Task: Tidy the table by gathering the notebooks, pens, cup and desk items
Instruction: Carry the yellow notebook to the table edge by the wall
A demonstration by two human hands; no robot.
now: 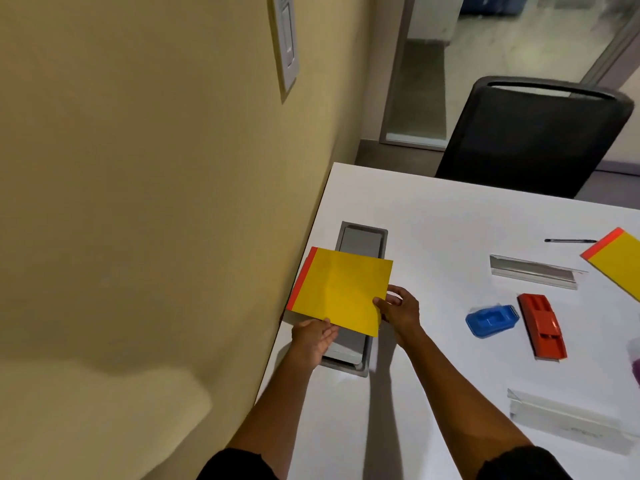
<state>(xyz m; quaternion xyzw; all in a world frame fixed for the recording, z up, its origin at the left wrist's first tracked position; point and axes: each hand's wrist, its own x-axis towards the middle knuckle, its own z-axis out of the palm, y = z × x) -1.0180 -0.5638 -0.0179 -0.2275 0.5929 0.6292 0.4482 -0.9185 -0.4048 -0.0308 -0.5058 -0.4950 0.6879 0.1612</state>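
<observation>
A yellow notebook with a red spine [341, 291] lies at the table's left edge, partly over a grey recessed panel [360, 242]. My left hand [313, 336] grips its near corner and my right hand [398, 308] pinches its right edge. A second yellow notebook [620, 263] sits at the far right, cut off by the frame. A black pen [569, 240] lies beyond it. A blue desk item [491, 320] and a red stapler-like item [542, 325] rest to the right of my hands.
Two clear plastic name holders [533, 277] [564, 417] lie on the white table [433, 209]. A black chair [533, 133] stands at the far side. A beige wall [138, 202] runs along the table's left edge. Something purple [636, 367] shows at the right border.
</observation>
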